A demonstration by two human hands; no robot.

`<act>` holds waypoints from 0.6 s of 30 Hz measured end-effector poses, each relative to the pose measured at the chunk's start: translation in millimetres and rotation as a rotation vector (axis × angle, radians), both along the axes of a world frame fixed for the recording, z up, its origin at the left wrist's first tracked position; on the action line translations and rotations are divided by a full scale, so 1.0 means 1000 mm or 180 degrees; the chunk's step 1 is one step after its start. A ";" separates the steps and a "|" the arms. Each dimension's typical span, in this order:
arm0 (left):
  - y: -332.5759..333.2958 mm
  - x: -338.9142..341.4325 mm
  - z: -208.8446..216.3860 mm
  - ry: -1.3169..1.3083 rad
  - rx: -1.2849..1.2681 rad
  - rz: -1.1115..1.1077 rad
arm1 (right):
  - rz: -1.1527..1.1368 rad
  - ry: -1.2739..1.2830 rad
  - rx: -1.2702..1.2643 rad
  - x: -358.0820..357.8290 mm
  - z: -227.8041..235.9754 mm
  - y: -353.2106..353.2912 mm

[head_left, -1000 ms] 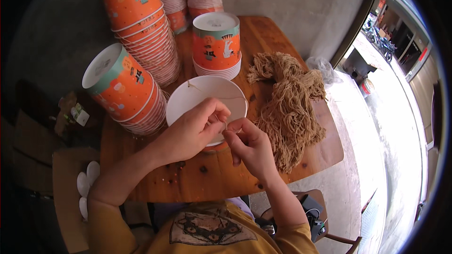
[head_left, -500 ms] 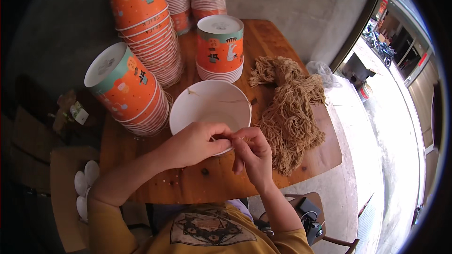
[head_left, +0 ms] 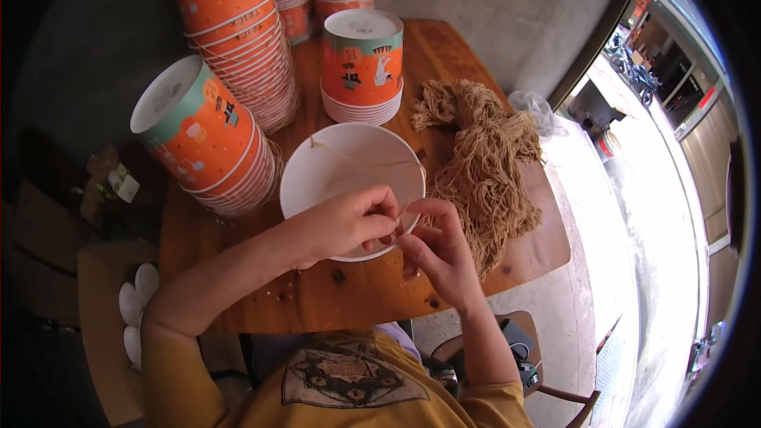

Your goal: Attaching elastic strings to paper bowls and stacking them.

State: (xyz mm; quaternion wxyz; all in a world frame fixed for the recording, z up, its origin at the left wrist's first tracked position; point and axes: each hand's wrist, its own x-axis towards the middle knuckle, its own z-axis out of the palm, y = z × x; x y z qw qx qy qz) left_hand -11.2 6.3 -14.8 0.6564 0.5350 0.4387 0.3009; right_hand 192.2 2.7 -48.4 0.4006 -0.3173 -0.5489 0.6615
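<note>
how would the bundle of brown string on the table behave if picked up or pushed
The bundle of brown string would likely sag floppily, as its loose strands already slump. Pushed, it would probably bunch rather than roll, given its irregular, spread shape.

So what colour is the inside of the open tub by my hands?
The tub's inside is white, clearest in the head view.

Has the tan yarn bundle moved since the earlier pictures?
No: the tan yarn bundle keeps its place against the wooden table and its right corner; the view shifted.
</note>
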 end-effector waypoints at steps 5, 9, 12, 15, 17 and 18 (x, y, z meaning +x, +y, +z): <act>0.008 0.004 0.004 -0.0341 -0.0276 0.0046 | 0.0081 -0.2434 0.2223 0.030 0.040 0.009; 0.011 0.007 0.003 -0.0298 -0.0220 0.0106 | -0.0259 -0.2782 0.3277 0.028 0.062 0.013; 0.012 0.008 0.005 -0.0234 -0.0175 0.0105 | -0.0241 -0.2839 0.3985 0.029 0.067 0.025; 0.012 0.010 0.003 -0.0154 -0.0169 0.0097 | -0.0213 -0.2425 0.4093 0.024 0.066 0.037; 0.010 0.008 0.000 -0.0165 -0.0130 0.0086 | -0.0092 -0.2225 0.4106 0.015 0.061 0.043; 0.010 0.008 0.000 -0.0166 -0.0056 0.0052 | -0.0150 -0.2159 0.3953 0.011 0.057 0.046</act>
